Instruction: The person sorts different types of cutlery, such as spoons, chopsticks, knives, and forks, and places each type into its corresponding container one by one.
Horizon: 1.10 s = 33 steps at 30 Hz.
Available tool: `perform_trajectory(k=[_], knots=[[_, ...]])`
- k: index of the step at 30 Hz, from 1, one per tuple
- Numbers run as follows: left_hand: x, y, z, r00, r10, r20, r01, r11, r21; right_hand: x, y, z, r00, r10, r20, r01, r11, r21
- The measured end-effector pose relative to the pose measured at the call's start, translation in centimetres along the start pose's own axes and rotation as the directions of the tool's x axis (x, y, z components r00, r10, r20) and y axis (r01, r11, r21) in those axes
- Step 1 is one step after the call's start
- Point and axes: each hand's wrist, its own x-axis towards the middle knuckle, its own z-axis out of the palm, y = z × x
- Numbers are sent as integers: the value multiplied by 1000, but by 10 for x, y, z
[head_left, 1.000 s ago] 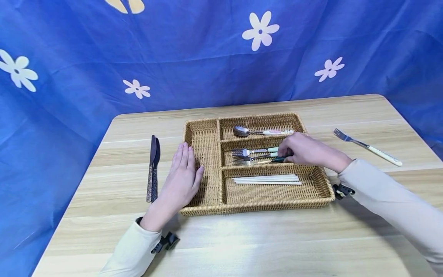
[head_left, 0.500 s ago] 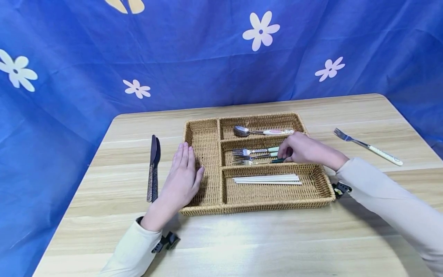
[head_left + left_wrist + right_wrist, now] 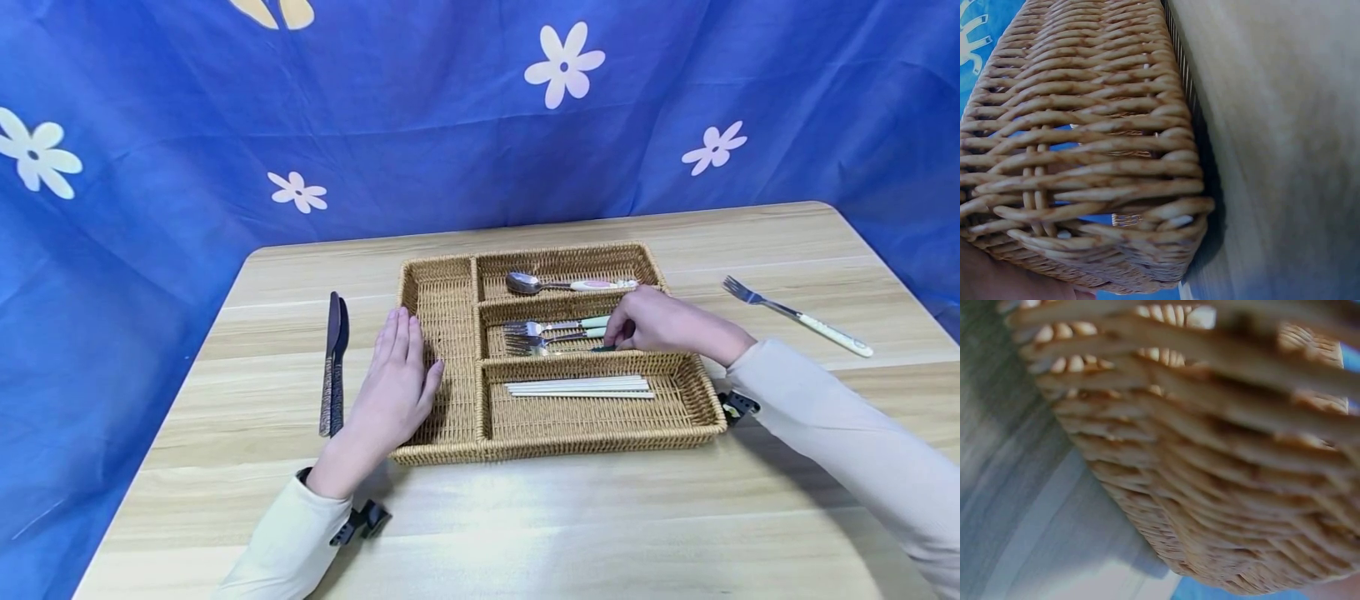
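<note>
My left hand (image 3: 393, 392) lies with fingers straight along the left rim of a woven cutlery tray (image 3: 562, 450). With thumb and fingers, my right hand (image 3: 652, 321) pinches the dark green handle end of a fork (image 3: 603, 348) in the middle right compartment. Two pale-green-handled forks (image 3: 551, 327) lie beside it, tines to the left. A spoon (image 3: 525, 284) with a white and pink handle sits in the back compartment, and several white chopsticks (image 3: 577, 387) in the front one. Both wrist views are filled by the tray's woven wall (image 3: 1104, 144).
Two dark knives (image 3: 333, 367) with textured handles lie side by side on the wooden table, left of the tray. Another fork (image 3: 813, 323) with a pale handle lies at the right. A blue flowered cloth (image 3: 450, 125) hangs behind the table.
My right hand has shifted very slightly right, and less of the dark green fork handle shows. My left hand stays in place on the tray's rim.
</note>
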Motion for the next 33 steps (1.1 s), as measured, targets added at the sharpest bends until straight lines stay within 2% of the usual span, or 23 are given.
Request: perform_trajectory(k=[13, 17, 20, 23, 27, 30, 32, 33], knots=[[6, 0, -5, 1000, 0, -26, 1, 1000, 20, 4, 1, -10, 999, -35, 4, 35, 999, -16], [6, 0, -7, 999, -3, -33, 4, 1000, 21, 1, 1, -19, 997, -67, -45, 66, 998, -24], [7, 1, -9, 999, -7, -34, 8, 1000, 23, -9, 2, -37, 988, -53, -146, 46, 998, -48], [8, 0, -11, 999, -13, -41, 13, 1000, 19, -26, 6, -62, 960, 2, -280, -28, 996, -89], [8, -1, -12, 998, -15, -55, 16, 1000, 17, -55, 20, -86, 902, 108, -419, -163, 982, -99], [7, -2, -12, 998, -8, -63, 9, 1000, 26, -76, 35, -91, 865, 177, -469, -239, 968, -74], [5, -3, -10, 998, -1, -67, 3, 999, 33, -89, 46, -86, 848, 211, -486, -281, 957, -75], [3, -3, -9, 998, 0, -67, 2, 999, 32, -95, 51, -81, 846, 231, -480, -299, 952, -69]])
